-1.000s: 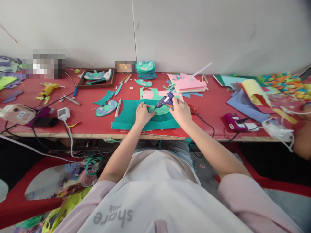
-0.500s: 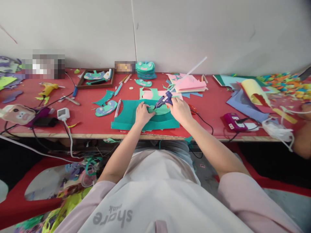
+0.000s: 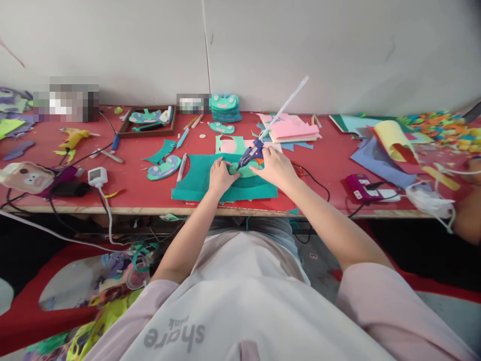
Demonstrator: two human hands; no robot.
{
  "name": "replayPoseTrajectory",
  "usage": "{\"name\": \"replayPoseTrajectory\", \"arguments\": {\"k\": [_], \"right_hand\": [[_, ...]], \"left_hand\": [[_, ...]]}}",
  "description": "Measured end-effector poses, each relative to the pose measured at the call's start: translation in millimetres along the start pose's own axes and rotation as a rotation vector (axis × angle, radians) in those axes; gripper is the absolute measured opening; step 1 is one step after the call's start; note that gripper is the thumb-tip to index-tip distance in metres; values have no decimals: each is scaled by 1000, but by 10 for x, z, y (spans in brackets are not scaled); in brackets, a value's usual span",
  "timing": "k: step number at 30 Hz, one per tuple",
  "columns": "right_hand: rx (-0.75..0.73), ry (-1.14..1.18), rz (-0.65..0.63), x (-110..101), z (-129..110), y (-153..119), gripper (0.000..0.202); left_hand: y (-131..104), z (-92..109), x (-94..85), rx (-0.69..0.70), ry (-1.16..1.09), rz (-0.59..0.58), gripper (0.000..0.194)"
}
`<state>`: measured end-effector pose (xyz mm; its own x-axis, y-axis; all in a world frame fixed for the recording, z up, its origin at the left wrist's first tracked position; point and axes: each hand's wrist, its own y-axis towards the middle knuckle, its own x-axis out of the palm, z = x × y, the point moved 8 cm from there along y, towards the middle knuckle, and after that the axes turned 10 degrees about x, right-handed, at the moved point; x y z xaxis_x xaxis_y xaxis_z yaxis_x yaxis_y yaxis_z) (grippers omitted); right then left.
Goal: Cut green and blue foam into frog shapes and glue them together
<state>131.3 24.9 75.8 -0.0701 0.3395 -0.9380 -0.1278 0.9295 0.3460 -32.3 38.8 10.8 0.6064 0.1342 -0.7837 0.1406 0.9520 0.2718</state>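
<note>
Now the blue glue gun [image 3: 252, 152] was tilted differently in the person's right hand [image 3: 278, 166]: the long clear glue stick [image 3: 287, 104], which rose behind it, leaned less far to the right than half a second earlier, while the nozzle [image 3: 240, 165] remained at nearly the same place. From where I stood, this nozzle pointed down at the left part of the light green piece [image 3: 248, 171], just beside the thumb of the left hand [image 3: 221, 175]; whether it touched the piece, I could not tell. The right fingers were curled around the gun, but the thumb was stretched out to the left, and how far the trigger was pressed I could not see. The left hand did not seem to have moved. Its fingers were spread and slightly bent, resting on the piece and on the teal sheet [image 3: 197, 168] beneath, and they gripped nothing that I could make out. Piece and sheet lay on the red counter [image 3: 334, 155], directly before the person. In my judgement, this tilting meant that the gluing was concentrated on one small spot, with the left hand keeping everything steady.
</note>
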Motion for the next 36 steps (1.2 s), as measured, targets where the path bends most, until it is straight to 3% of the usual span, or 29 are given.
{"name": "replayPoseTrajectory", "arguments": {"k": [11,36], "right_hand": [[139,-12,47,113,49,-32,49],[168,-15,-41,205,198,-62,35]], "left_hand": [[5,-29,21,13,0,12,35],[6,-14,18,17,4,4,36]]}}
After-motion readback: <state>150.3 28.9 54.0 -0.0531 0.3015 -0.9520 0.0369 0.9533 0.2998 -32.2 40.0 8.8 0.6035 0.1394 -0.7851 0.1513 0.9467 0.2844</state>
